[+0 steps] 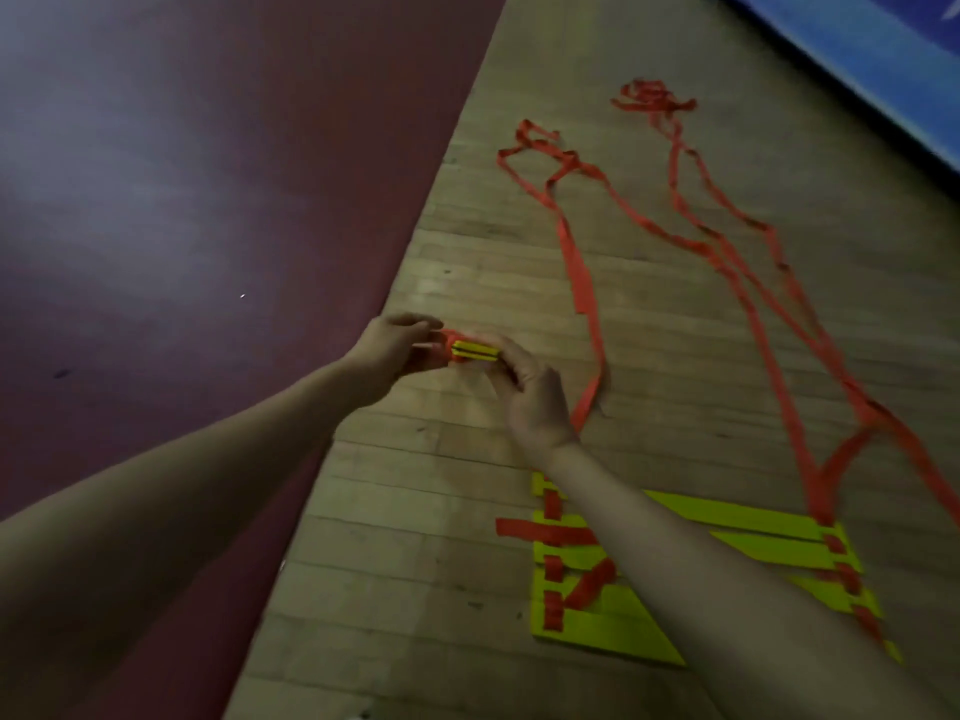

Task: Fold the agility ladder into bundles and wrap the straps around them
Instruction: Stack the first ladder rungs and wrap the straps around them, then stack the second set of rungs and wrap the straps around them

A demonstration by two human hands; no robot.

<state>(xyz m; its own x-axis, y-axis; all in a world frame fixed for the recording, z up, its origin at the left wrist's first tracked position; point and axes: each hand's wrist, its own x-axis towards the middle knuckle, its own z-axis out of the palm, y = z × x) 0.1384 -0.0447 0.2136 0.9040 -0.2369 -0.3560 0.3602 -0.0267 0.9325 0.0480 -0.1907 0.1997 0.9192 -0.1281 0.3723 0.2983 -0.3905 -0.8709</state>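
Left hand (395, 350) pinches the red strap (583, 296) at the bundle's (475, 351) left end; right hand (530, 397) grips its right end. Slack trails right of the bundle. I'd pull each turn flat and snug

Dim wooden plank floor (649, 324) between maroon mat (208, 174) and blue mat (857, 49)

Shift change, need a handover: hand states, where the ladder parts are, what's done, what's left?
Left hand grips the small bundle at its strap-wrapped end.
Right hand grips its other end.
Yellow rungs lie flat on the wood floor, nearer the person; loose red straps trail away.
Done: small bundle seems started.
Left: finish its wrap, bundle the flat rungs, wrap the loose straps.
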